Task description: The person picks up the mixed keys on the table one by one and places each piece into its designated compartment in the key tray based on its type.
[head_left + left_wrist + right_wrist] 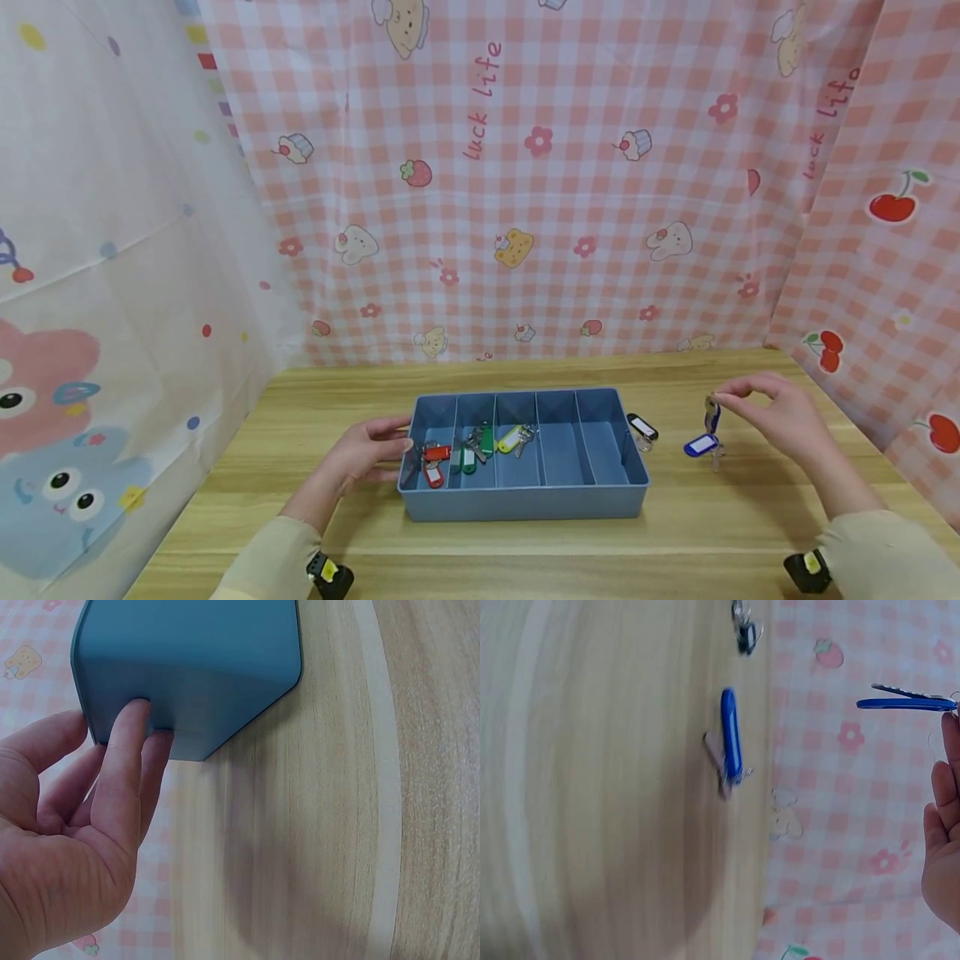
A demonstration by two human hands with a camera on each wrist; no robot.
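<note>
My left hand (367, 454) holds the left end of a blue divided tray (525, 504), thumb at the rim and fingers against the outer wall (202, 690). At the right, my right hand (780, 412) pinches the top of a blue-tagged key (712, 412), which hangs from the fingertips; in the right wrist view the raised blue tag (904, 704) shows edge-on with its key beside it. Just below lies a second blue key tag (701, 445) with its key on the table. Beside the tray's right wall is a black key tag (642, 427).
Inside the tray, red key tags (433, 475) lie in the leftmost compartment, green key tags (468, 458) in the second and a yellow key tag (511, 438) in the third. A checked curtain (525, 208) stands behind the wooden table (337, 383).
</note>
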